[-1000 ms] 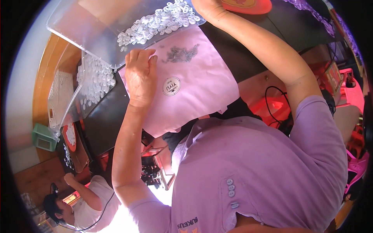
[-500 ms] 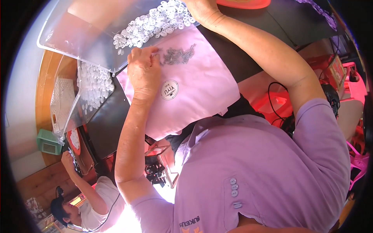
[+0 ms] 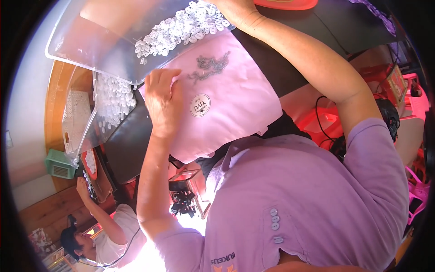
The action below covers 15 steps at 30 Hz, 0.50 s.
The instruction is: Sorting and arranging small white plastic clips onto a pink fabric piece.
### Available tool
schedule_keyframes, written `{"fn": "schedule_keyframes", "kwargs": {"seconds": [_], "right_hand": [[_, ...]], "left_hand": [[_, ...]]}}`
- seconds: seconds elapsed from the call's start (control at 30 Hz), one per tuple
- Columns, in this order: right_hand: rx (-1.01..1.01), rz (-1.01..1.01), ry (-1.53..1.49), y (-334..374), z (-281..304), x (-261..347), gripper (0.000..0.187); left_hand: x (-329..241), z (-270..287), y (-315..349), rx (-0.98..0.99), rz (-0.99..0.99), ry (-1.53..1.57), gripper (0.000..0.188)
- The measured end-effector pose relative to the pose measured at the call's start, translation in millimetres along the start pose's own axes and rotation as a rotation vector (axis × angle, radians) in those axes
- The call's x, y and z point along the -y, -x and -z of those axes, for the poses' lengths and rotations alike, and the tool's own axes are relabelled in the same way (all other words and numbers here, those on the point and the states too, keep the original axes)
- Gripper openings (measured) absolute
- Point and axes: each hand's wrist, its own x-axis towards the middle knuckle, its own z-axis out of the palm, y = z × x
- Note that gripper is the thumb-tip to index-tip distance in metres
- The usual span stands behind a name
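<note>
A pink cloth with a round printed badge lies in front of me, a loose pile of small, slender grey metal pieces on it. My left hand is over the cloth's left side, left of the pile. Its fingers are curled toward the thumb; whatever they pinch is too small to make out. Beyond the cloth, a clear plastic bin holds a heap of small white oval plastic pieces with holes. At the heap's right end is my right hand, its fingers cut off by the upper edge.
Left of the cloth, another clear container holds white elongated pieces. Farther left are a green basket and a red tray of white pieces. A co-worker sits at lower left. A red-rimmed dish is at top right.
My left hand has drawn back from the metal pieces, toward the cloth's left edge and slightly nearer me. Some pieces now lie more spread out. My right hand stays by the heap.
</note>
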Motion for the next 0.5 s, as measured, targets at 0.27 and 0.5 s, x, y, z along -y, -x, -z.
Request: {"fn": "schedule_keyframes", "kwargs": {"seconds": [0.27, 0.5], "right_hand": [[-0.044, -0.035, -0.401, -6, 4, 5, 0.023], [-0.008, -0.116, -0.597, 2, 2, 11, 0.022]], "left_hand": [[-7, 2, 13, 0.084, 0.074, -0.028, 0.035], [-5, -4, 12, 0.053, 0.026, -0.056, 0.037]]}}
